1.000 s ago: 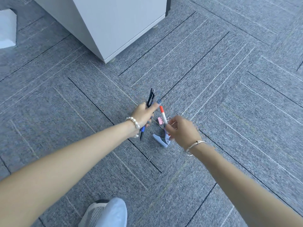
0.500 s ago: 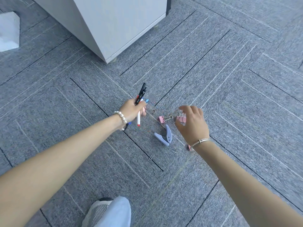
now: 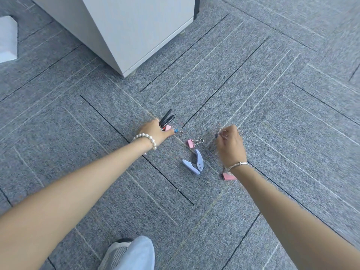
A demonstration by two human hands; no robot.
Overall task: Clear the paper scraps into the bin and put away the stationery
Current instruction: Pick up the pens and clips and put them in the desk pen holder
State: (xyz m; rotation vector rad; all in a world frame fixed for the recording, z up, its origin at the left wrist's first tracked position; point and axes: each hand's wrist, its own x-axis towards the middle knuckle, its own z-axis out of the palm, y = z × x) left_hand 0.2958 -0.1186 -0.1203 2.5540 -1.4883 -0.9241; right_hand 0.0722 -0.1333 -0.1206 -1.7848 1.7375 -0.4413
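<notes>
Grey ribbed carpet [image 3: 253,94] held a lilac plastic punch [image 3: 194,162]; left hand [image 3: 155,131] grasped slim pens [image 3: 167,117], right hand [image 3: 229,145] pinched a wire clip handle [image 3: 225,134].

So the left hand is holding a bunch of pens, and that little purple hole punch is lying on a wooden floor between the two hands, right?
Nearly. The left hand does grip a bunch of pens, and the purple hole punch lies between it and the right hand. But the floor is grey carpet, not wood, as the head view shows.
</notes>
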